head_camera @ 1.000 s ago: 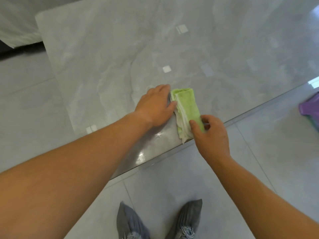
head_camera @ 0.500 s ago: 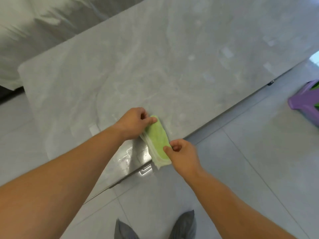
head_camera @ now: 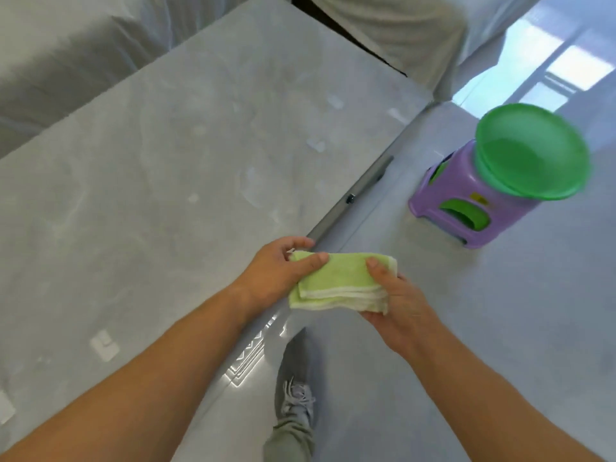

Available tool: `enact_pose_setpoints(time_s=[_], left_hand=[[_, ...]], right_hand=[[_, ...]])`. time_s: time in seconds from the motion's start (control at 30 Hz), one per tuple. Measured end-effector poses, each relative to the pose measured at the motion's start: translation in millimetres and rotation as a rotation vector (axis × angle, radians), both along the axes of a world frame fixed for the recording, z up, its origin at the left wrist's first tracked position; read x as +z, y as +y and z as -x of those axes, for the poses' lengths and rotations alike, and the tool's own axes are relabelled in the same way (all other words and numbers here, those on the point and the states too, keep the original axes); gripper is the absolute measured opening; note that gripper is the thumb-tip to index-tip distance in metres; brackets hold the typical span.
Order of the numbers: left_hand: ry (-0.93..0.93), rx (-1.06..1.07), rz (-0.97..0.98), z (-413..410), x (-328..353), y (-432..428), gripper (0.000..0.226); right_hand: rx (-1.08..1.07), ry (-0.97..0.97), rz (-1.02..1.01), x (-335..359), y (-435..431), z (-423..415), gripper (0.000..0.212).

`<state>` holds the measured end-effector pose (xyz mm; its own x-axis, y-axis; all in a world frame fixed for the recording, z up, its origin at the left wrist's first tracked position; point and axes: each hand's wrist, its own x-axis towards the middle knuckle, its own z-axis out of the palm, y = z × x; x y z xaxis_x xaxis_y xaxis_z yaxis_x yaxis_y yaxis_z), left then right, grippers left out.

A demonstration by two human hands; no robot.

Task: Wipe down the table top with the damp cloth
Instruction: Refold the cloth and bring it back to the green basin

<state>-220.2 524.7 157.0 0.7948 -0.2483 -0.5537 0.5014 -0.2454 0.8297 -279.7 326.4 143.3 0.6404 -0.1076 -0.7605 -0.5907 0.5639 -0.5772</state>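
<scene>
A folded light-green cloth [head_camera: 343,281] with white edging is held in the air just off the near edge of the grey marble table top [head_camera: 173,168]. My left hand [head_camera: 276,271] pinches its left end between thumb and fingers. My right hand [head_camera: 396,305] cups its right end from below, thumb on top. The cloth does not touch the table.
A purple plastic stool [head_camera: 466,201] stands on the tiled floor to the right, with a green basin [head_camera: 530,151] on top. White covered furniture [head_camera: 400,31] lies beyond the table's far end. A grey shoe [head_camera: 296,398] is on the floor below the hands.
Both hands lifted the cloth off the table top and turned it crosswise past the edge. The view swung right, bringing the stool and basin into sight.
</scene>
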Motion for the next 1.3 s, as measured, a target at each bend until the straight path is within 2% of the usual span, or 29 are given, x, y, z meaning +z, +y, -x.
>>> enact_pose_setpoints(time_s=[0.07, 0.17, 0.3, 0.43, 0.53, 0.63, 0.83, 1.0, 1.1, 1.17, 1.2, 1.3], left_hand=[[0.003, -0.109, 0.037, -23.5, -1.2, -49.9, 0.025], [0.033, -0.224, 0.078, -63.0, -8.8, -125.9, 0.021], [0.088, -0.356, 0.08, -112.5, -32.4, -217.7, 0.035], [0.191, -0.377, 0.087, -147.6, -52.1, -298.5, 0.047], [0.22, -0.327, 0.073, -173.8, -70.8, -354.5, 0.035], [0.237, -0.27, 0.075, -197.7, -91.7, -402.9, 0.021], [0.302, -0.311, 0.059, -240.5, -117.3, -476.7, 0.013], [0.454, -0.303, 0.105, -258.6, -134.0, -510.5, 0.022], [0.476, -0.299, 0.08, -263.5, -140.2, -519.2, 0.025], [0.424, -0.331, 0.058, -264.8, -141.0, -520.9, 0.028], [0.337, -0.39, 0.013, -266.7, -142.8, -521.3, 0.031], [-0.121, -0.665, -0.227, -278.9, -148.9, -521.8, 0.038]], right_hand=[[-0.063, 0.0, 0.009, 5.2, -48.2, -17.4, 0.058], [-0.164, -0.01, 0.065, 8.8, -122.0, -49.4, 0.056], [-0.322, 0.018, 0.2, -2.5, -211.5, -97.4, 0.042], [-0.356, 0.025, 0.297, -22.1, -282.8, -138.7, 0.033], [-0.349, 0.041, 0.372, -41.0, -332.1, -164.4, 0.026], [-0.342, 0.08, 0.442, -63.6, -376.6, -187.1, 0.028], [-0.267, 0.125, 0.543, -99.1, -444.5, -228.6, 0.026], [-0.072, 0.053, 0.761, -131.5, -477.6, -245.9, 0.03], [0.047, -0.002, 0.873, -149.8, -483.4, -249.8, 0.029], [0.103, -0.024, 0.963, -155.6, -484.9, -252.9, 0.021], [0.114, -0.021, 0.976, -157.6, -485.7, -255.1, 0.016], [0.148, 0.013, 1.006, -163.6, -487.3, -259.6, 0.014]])
